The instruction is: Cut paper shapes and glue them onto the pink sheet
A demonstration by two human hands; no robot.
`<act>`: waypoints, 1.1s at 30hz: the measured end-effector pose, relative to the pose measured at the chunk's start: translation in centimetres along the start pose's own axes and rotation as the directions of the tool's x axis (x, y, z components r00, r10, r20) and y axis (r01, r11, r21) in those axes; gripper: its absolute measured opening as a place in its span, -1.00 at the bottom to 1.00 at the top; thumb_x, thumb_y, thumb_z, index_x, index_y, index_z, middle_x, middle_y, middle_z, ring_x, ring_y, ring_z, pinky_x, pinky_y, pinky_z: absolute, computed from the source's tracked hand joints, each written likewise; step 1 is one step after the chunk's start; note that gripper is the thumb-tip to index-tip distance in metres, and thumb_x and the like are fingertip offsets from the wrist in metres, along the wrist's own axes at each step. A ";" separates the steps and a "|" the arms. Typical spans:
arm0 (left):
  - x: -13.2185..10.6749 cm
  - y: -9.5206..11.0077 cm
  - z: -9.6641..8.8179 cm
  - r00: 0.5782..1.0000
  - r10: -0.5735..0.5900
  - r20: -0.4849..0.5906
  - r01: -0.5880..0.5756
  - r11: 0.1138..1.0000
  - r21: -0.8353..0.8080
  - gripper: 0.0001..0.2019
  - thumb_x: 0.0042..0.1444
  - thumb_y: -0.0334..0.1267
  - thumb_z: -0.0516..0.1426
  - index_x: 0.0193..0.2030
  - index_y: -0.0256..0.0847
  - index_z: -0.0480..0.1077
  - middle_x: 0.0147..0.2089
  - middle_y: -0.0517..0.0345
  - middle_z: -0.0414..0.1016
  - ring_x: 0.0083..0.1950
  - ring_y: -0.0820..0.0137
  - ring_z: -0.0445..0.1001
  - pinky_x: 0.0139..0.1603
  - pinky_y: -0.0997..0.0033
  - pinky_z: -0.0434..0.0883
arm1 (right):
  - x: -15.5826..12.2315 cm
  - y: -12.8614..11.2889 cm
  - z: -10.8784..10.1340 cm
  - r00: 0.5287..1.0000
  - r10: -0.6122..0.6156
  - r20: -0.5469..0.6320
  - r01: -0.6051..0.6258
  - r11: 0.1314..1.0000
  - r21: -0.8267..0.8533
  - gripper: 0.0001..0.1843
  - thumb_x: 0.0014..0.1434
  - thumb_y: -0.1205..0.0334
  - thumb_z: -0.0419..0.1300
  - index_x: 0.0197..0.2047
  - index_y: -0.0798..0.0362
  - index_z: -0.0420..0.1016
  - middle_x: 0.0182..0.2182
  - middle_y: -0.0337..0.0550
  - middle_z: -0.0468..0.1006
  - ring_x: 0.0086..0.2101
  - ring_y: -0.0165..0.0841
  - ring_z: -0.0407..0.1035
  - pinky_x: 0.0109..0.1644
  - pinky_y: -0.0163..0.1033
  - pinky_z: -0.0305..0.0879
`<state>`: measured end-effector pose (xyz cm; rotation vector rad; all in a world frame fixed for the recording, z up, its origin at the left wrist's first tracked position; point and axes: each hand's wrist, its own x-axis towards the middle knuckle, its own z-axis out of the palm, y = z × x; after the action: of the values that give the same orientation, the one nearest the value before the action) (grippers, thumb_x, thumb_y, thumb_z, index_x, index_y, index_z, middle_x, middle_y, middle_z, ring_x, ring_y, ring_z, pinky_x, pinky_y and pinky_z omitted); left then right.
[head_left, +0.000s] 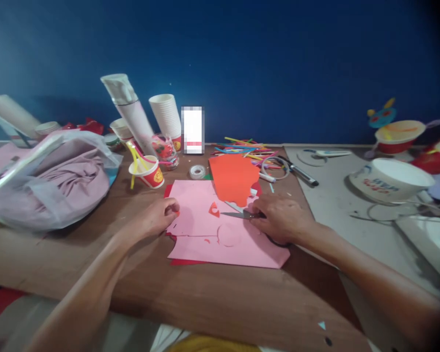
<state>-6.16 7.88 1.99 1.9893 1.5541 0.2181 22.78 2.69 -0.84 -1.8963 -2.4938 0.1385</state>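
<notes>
My left hand (157,217) rests on the left edge of a pink paper sheet (205,234), its fingers curled around a small red scrap at its fingertips. My right hand (280,217) lies on the sheet's right side, closed on a pair of scissors (238,214) whose blades point left along the paper. A small red cut-out piece (214,209) lies on the pink sheet just beyond the blade tips. An orange-red paper sheet (232,178) sits behind it. A circle is traced on the pink sheet.
A plastic bag with pink cloth (55,181) lies at the left. Paper cups (166,117), a red cup with straws (148,173), a tape roll (197,171), loose coloured straws (245,146), a black pen (300,173) and a white bowl (392,181) on a grey mat surround the work area.
</notes>
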 end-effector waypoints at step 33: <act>0.6 -2.5 1.0 1.000 -0.001 0.008 0.001 1.000 0.015 -0.97 -0.09 -0.36 0.00 -0.48 -0.20 0.23 -0.52 0.27 0.32 -0.49 0.48 0.29 -0.49 0.52 0.14 | 7.1 5.2 0.9 0.893 0.447 0.051 -0.387 0.707 0.591 -0.72 -0.04 0.04 0.15 -0.59 0.07 0.39 -0.70 -0.24 0.35 -0.65 -0.42 0.22 -0.61 -0.33 0.02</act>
<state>-7.53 8.43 -0.29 1.9983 1.5561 0.1981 25.84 10.88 -2.45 -2.0462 -1.6157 0.7139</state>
